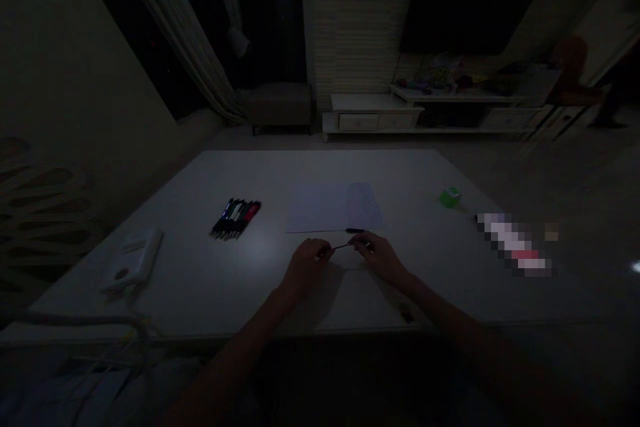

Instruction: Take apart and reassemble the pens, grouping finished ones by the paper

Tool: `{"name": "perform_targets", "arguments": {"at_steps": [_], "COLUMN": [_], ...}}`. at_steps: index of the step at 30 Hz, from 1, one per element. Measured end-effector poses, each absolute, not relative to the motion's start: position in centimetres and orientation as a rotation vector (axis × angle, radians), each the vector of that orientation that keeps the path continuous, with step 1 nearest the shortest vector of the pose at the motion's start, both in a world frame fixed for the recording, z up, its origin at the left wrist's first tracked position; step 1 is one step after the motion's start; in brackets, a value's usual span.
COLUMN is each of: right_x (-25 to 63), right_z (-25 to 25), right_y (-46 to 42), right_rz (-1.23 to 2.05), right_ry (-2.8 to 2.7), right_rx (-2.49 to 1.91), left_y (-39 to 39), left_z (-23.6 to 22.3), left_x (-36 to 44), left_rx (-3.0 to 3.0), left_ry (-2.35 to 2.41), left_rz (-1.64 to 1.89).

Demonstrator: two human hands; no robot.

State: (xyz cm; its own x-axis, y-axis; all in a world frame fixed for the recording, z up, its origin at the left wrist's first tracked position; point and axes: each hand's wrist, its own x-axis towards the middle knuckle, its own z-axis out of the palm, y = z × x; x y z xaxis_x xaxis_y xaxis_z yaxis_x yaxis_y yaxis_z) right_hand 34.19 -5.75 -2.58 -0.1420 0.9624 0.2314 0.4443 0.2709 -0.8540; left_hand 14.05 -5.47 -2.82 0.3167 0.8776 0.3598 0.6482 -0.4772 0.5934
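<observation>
Between my two hands, just above the white table's near half, runs a thin dark rod (341, 246) that looks like a pen refill. My left hand (311, 259) pinches its left end, fingers closed. The other end sits in the closed fingertips of my right hand (376, 255). Right behind my right fingers lies a short black pen-like piece (355, 231), at the near edge of an open notebook (317, 207). Handwriting covers the notebook's right part, while its left part looks blank. The dim light hides fine detail at the fingertips.
On the white table (270, 173), a row of several pens (235, 219) lies left of the notebook. A white box-like device (134, 257) stands at the left edge. At right are a green object (451, 197) and a blurred-out item (513, 243). A small dark thing (405, 312) lies near the front edge.
</observation>
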Motion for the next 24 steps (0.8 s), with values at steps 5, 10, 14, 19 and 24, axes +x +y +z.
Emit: {"name": "perform_targets", "arguments": {"at_steps": [5, 10, 14, 19, 24], "right_x": [34.32, 34.11, 34.07, 34.10, 34.02], "right_z": [-2.49, -2.89, -2.90, -2.53, -2.51], "right_y": [-5.75, -5.69, -5.70, -5.77, -5.75], "right_rz": [0.787, 0.805, 0.789, 0.759, 0.753], "right_ry": [-1.711, -1.747, -1.766, -1.790, -1.789], "right_rx": [-1.289, -1.280, -1.258, -1.238, -1.241], "left_y": [-5.48, -5.63, -5.69, -5.61, -5.61], "left_z": [-2.86, -2.55, -2.49, -2.74, -2.63], "left_x": [13.92, 13.98, 14.04, 13.93, 13.92], "left_rx": [2.257, 2.278, 2.295, 2.334, 2.381], "left_ry": [1.359, 1.352, 1.350, 1.329, 1.310], "left_rz": [0.944, 0.940, 0.927, 0.905, 0.880]}}
